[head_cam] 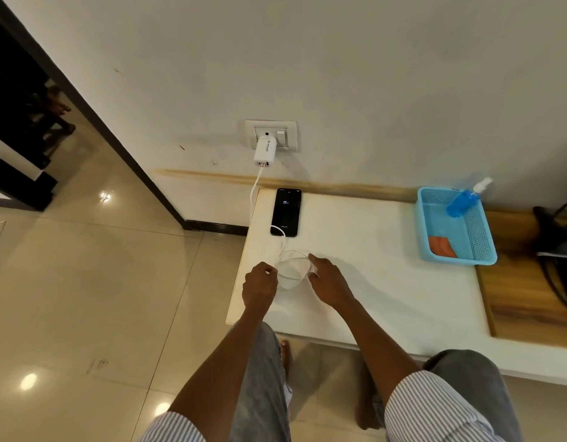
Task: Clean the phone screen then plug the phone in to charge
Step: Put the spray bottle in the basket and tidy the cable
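A black phone (286, 212) lies flat at the far left of the white table (371, 282), its screen lit. A white cable (255, 189) runs from a white charger (265, 153) in the wall socket (271, 134) down to the phone's near end, with its slack coiled in a loop (293, 271) on the table. My left hand (259, 282) pinches the left side of that loop. On the right side, my right hand (328, 280) pinches the loop with thumb and fingers while its forefinger points out straight.
A blue plastic basket (476, 237) stands at the table's far right, holding a blue spray bottle (465, 199) and an orange cloth (443, 247). Beyond it is a wooden surface (531, 298) with dark cables. Tiled floor (100, 282) lies to the left.
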